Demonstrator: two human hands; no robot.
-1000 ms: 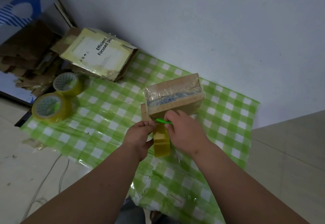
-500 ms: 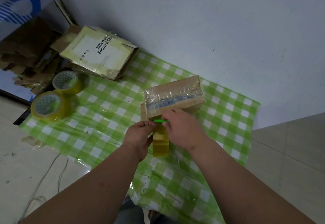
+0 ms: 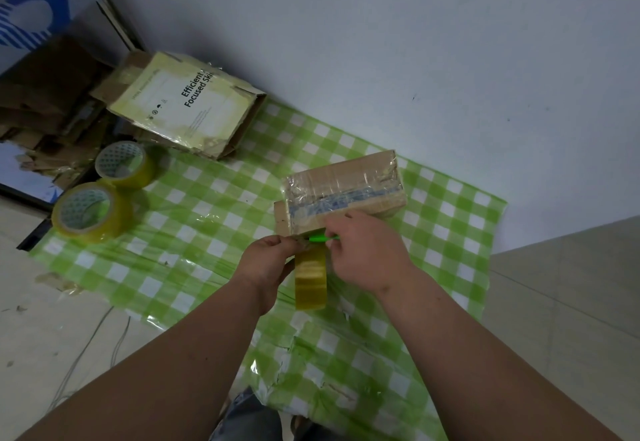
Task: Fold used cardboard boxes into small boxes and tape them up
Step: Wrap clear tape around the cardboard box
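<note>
Evidently a cut is being set up: the right hand [image 3: 363,253] grips a green cutter [image 3: 320,238] just above the hanging tape roll [image 3: 310,278], while the left hand [image 3: 268,260] pinches the strip taut beside the taped cardboard box [image 3: 341,191].

The small box [image 3: 343,191] is brown cardboard wrapped in glossy, wrinkled clear tape. The checked floor sheet [image 3: 207,219] is shiny plastic. The tape roll [image 3: 310,279] is translucent yellow.

Green checked sheet [image 3: 207,232] against wall [image 3: 381,42]
</note>
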